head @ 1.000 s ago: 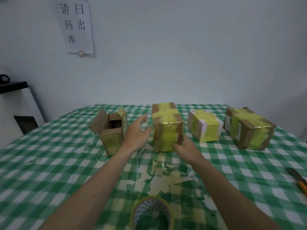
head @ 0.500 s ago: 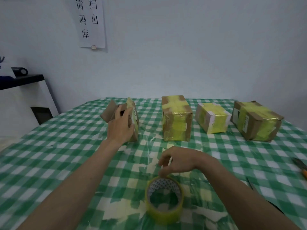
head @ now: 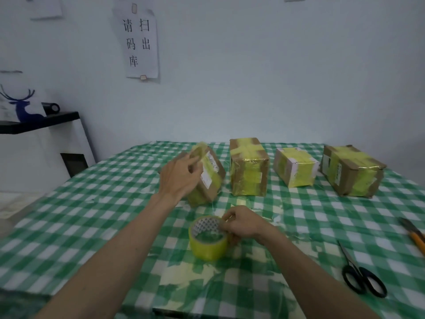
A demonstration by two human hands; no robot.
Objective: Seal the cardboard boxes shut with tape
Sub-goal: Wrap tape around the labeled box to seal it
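Four cardboard boxes, one tape roll, two hands on a green-checked table [head: 92, 215].

Three taped boxes [head: 249, 169] stood in a row at the back; the fourth, the leftmost box [head: 210, 178], was tilted, with the left hand [head: 178, 178] curled round its top flaps. The right hand [head: 241, 223] pinched the rim of the yellow tape roll [head: 208, 238], which stood near the front. Scissors [head: 358, 272] and an orange-handled tool [head: 414, 233] lay to the right. The boxes looked brown, wrapped in yellow tape with white labels.
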